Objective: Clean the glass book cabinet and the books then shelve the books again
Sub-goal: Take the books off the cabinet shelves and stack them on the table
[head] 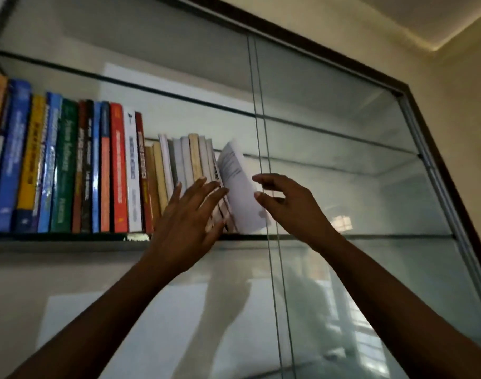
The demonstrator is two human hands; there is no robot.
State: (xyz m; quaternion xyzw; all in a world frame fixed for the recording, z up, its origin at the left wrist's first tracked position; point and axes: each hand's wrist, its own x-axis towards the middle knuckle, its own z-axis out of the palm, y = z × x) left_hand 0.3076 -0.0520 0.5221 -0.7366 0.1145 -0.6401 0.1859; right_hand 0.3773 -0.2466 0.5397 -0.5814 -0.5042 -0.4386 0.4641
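- Overhead, your left hand lies flat with its fingers straight and spread. It presses on the pale paperbacks that stand on the glass shelf, and it grips nothing.
- Your right hand is half curled above the same shelf. Its thumb and forefinger tips meet the free edge of the white booklet. Blur hides whether they pinch it or only touch it.
- That booklet is thin, soft-covered and matt white, with faint grey print. It stands on the shelf at the right-hand end of the row. Its long axis is tilted, the foot against the pale paperbacks and the top leaning right, away from them.
- The pale paperbacks are cream and grey, with plain, dull spines or page edges. They stand nearly upright on the shelf.
- Further left on the shelf stand taller glossy books in blue, yellow, green, red and white. Their spines face you and their long axes are upright.
- The shelf is a clear pane with a dark edge, and to the right of the booklet it is bare, smooth glass.
- A vertical glass door edge crosses the shelf just beside the booklet.
- The cabinet frame, dark and straight, closes the shelf's right end.
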